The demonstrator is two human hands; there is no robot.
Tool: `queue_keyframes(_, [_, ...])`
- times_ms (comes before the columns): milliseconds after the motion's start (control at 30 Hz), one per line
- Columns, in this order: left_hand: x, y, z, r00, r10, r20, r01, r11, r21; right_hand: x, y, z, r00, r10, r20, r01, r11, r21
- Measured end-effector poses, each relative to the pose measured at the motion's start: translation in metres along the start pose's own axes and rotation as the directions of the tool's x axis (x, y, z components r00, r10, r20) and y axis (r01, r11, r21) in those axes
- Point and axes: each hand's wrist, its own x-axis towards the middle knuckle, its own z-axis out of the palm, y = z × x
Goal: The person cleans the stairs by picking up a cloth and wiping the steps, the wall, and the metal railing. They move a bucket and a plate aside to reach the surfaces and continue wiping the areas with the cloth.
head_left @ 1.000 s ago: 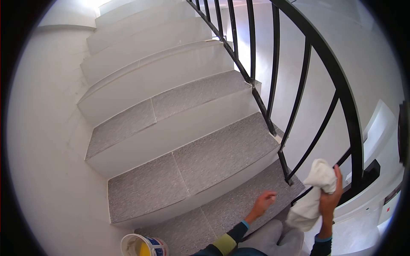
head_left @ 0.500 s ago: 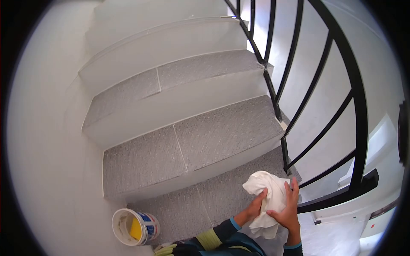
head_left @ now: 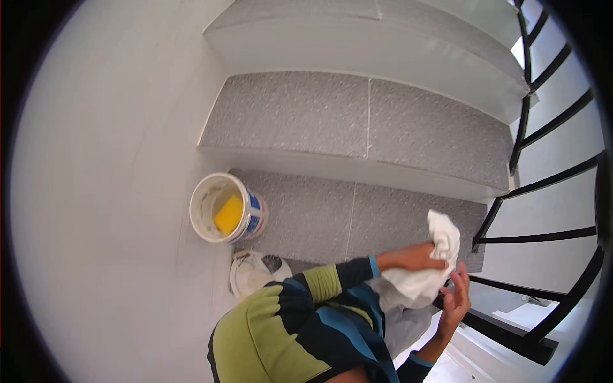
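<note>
A crumpled white cloth (head_left: 418,284) hangs in my left hand (head_left: 415,256), whose fingers are wrapped round its upper part. One bunched end of it sticks up above the fist, and the rest drapes down towards my lap. My right hand (head_left: 454,299) is just right of the cloth, fingers spread and its fingertips close to the cloth's edge. To the left, a white bucket (head_left: 203,223) with a blue and red label stands on the grey step (head_left: 300,217) by the wall. Inside that bucket lies a yellow sponge (head_left: 230,215).
A second white container (head_left: 244,273) sits below the bucket, partly hidden by my striped sleeve (head_left: 322,283). Speckled grey stairs (head_left: 294,115) rise ahead. The white wall (head_left: 121,179) bounds the left, and a black metal railing (head_left: 539,240) runs along the right.
My view has swung down and left, bringing the second container into sight. Both hands held the cloth before; now my left hand grips it and my right hand has loosened with fingers spread.
</note>
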Motion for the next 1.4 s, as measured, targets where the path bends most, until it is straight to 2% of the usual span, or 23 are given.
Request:
queue_keyframes(33, [-0.003,-0.003,-0.009,0.986,0.154,-0.059,-0.150,0.986,0.067,0.001,-0.001,0.004,0.997,0.028,-0.070,-0.029,0.999,-0.023])
queue_keyframes(67, [-0.017,0.030,-0.026,0.998,-0.057,0.024,0.055,0.996,0.071,0.002,-0.007,0.010,0.991,0.030,-0.133,-0.043,0.995,-0.090])
queue_keyframes(133, [-0.030,0.033,-0.056,0.983,-0.149,0.107,0.094,0.910,0.403,0.002,0.000,0.010,0.982,0.028,-0.185,-0.055,0.988,-0.145])
queue_keyframes(167, [-0.037,0.032,-0.069,0.963,-0.245,0.108,0.139,0.801,0.582,0.000,0.002,0.007,0.984,0.039,-0.173,-0.065,0.987,-0.146])
queue_keyframes(233, [-0.062,0.047,-0.094,0.949,-0.314,-0.028,0.256,0.716,0.650,-0.001,0.007,0.001,0.976,0.137,-0.169,-0.150,0.986,-0.066])
queue_keyframes(267, [-0.073,0.048,-0.097,0.937,-0.294,-0.189,0.349,0.750,0.562,-0.001,0.008,-0.006,0.976,0.144,-0.163,-0.155,0.986,-0.062])
queue_keyframes(333, [-0.091,0.015,-0.103,0.859,0.114,-0.498,0.417,0.409,0.812,-0.001,0.007,-0.031,0.984,-0.065,-0.163,-0.004,0.920,-0.392])
queue_keyframes(400, [-0.100,-0.009,-0.104,0.861,0.080,-0.501,0.441,0.373,0.817,0.001,-0.001,-0.070,0.945,-0.273,-0.181,0.090,0.747,-0.658])
queue_keyframes(433, [-0.103,-0.020,-0.104,0.867,0.052,-0.496,0.451,0.344,0.824,0.000,-0.015,-0.086,0.912,-0.256,-0.320,-0.033,0.733,-0.679])
queue_keyframes(500, [-0.112,-0.043,-0.102,0.869,-0.005,-0.494,0.473,0.298,0.829,0.004,-0.053,-0.126,0.796,-0.554,-0.246,-0.008,0.396,-0.918])
queue_keyframes(533, [-0.116,-0.054,-0.101,0.870,-0.057,-0.491,0.488,0.252,0.836,0.005,-0.073,-0.163,0.709,-0.705,0.035,0.086,0.038,-0.996])
queue_keyframes(567, [-0.120,-0.065,-0.101,0.871,-0.055,-0.489,0.486,0.251,0.837,0.000,-0.094,-0.187,0.683,-0.729,0.056,-0.011,-0.087,-0.996])
queue_keyframes(633, [-0.125,-0.084,-0.106,0.869,0.025,-0.495,0.479,0.213,0.851,0.000,-0.135,-0.202,0.552,-0.834,0.016,-0.166,-0.129,-0.978])
queue_keyframes(667, [-0.126,-0.098,-0.110,0.869,0.033,-0.493,0.477,0.206,0.855,0.000,-0.154,-0.199,0.437,-0.898,-0.048,-0.206,-0.048,-0.977])
queue_keyframes(700, [-0.125,-0.111,-0.114,0.854,0.044,-0.518,0.488,0.276,0.828,0.003,-0.165,-0.208,0.427,-0.903,-0.056,-0.210,-0.038,-0.977])
queue_keyframes(833, [-0.127,-0.103,-0.131,0.843,0.132,-0.522,0.389,0.520,0.760,-0.001,-0.176,-0.277,0.562,-0.809,0.172,-0.519,-0.506,-0.689])
queue_keyframes(933, [-0.134,-0.036,-0.129,0.901,0.049,-0.431,0.290,0.670,0.683,-0.010,-0.145,-0.339,0.606,-0.793,0.059,-0.434,-0.392,-0.811])
queue_keyframes(967, [-0.136,-0.001,-0.126,0.915,-0.015,-0.402,0.307,0.672,0.674,-0.010,-0.144,-0.332,0.595,-0.795,-0.118,-0.389,-0.157,-0.908])
queue_keyframes(1067, [-0.146,0.066,-0.133,0.935,0.173,-0.309,0.106,0.696,0.710,-0.005,-0.162,-0.284,0.693,-0.563,-0.450,-0.494,0.084,-0.865])
queue_keyframes(1100, [-0.150,0.085,-0.136,0.936,0.180,-0.302,0.102,0.684,0.722,-0.005,-0.164,-0.286,0.683,-0.567,-0.461,-0.499,0.100,-0.861])
queue_keyframes(1167, [-0.155,0.121,-0.150,0.898,0.318,-0.304,0.045,0.621,0.782,-0.007,-0.168,-0.292,0.736,-0.231,-0.637,-0.635,0.093,-0.767])
queue_keyframes(1267, [-0.158,0.166,-0.174,0.810,0.526,-0.258,0.003,0.437,0.900,-0.011,-0.160,-0.307,0.739,-0.261,-0.621,-0.625,0.080,-0.777])
queue_keyframes(1400, [-0.164,0.215,-0.200,0.792,0.551,-0.263,0.119,0.283,0.952,-0.012,-0.156,-0.311,0.704,-0.223,-0.674,-0.665,0.125,-0.736])
